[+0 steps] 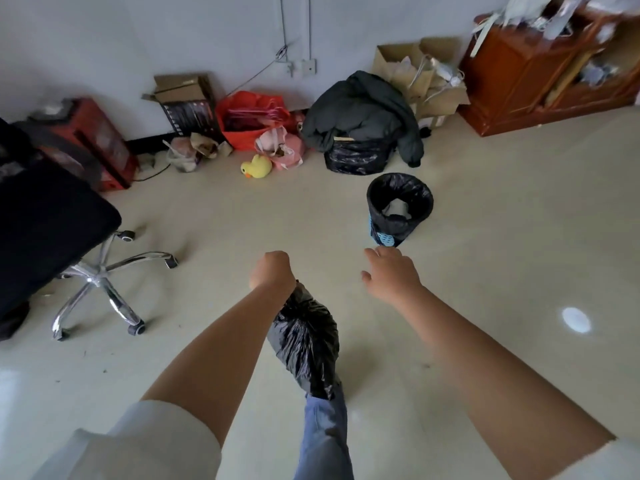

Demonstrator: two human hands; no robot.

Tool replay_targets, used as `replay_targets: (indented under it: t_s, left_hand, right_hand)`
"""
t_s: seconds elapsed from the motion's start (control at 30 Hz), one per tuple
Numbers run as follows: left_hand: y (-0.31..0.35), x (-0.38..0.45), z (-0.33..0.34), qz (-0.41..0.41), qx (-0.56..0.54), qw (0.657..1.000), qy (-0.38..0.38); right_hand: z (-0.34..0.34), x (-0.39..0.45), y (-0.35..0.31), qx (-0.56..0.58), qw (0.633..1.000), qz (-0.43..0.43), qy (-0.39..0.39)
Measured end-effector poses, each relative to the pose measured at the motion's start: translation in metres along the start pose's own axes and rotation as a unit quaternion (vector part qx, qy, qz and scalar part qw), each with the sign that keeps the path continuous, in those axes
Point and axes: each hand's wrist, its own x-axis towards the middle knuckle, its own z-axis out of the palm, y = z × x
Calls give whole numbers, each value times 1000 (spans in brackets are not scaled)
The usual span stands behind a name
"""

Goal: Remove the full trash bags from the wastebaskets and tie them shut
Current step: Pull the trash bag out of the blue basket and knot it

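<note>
A: Left hand (273,270) is fisted tight round the gathered neck of a black trash bag (306,344), and the bag hangs under the wrist, just in front of a denim-clad leg (323,441).

B: Bulging, glossy, crinkled thin plastic. Held by the neck so the load sags down and the mouth stays bunched, I'd say. Whether it's knotted I can't tell; the fist hides the top.

A: Right hand (389,271) is empty, fingers loose and spread, stretched toward one o'clock. The two hands are well apart.

B: And at one o'clock from that hand stands the wastebasket (398,211): a small round bin, blue perforated wall showing low down, black liner folded over the rim.

A: The liner looks slack, with something pale crumpled at the bottom. It's still in the bin, so my guess is that one's next, which would explain the free hand reaching that way.

B: Up at twelve, against the wall, another black bag (356,155) with a dark padded jacket (363,114) heaped on it.

A: A soft yellow duck toy (256,166) at eleven, with a red bag (249,119) and cardboard boxes behind. An office chair (52,233) with a chrome star base at nine.

B: The pale floor (519,220) is smooth and shiny.
</note>
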Motion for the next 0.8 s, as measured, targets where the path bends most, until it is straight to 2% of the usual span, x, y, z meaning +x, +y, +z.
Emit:
replay_targets:
  t_s: [0.07, 0.2, 0.3, 0.4, 0.47, 0.63, 0.8]
  left_hand:
    - [19, 27, -6, 7, 7, 1000, -17]
    - [86, 139, -21, -12, 2, 999, -46]
    - [132, 201, -30, -23, -3, 998, -65]
    - [173, 265, -31, -38, -4, 997, -73]
    - [197, 308, -26, -60, -13, 996, -72]
    - [231, 416, 11, -127, -36, 989, -59]
    - [242, 513, 86, -113, 45, 989, -79]
  right_hand:
    - [-14, 31, 10, -11, 1000, 3, -6]
    - [-46, 156, 54, 0, 1000, 0, 11]
    - [-64, 231, 82, 24, 998, -32, 47]
    - [-66, 303, 112, 0, 999, -46, 9]
    - [-62, 356, 135, -9, 997, -65, -28]
    - [-28, 478, 178, -11, 991, -117, -64]
    - [34, 573, 203, 4, 983, -163, -80]
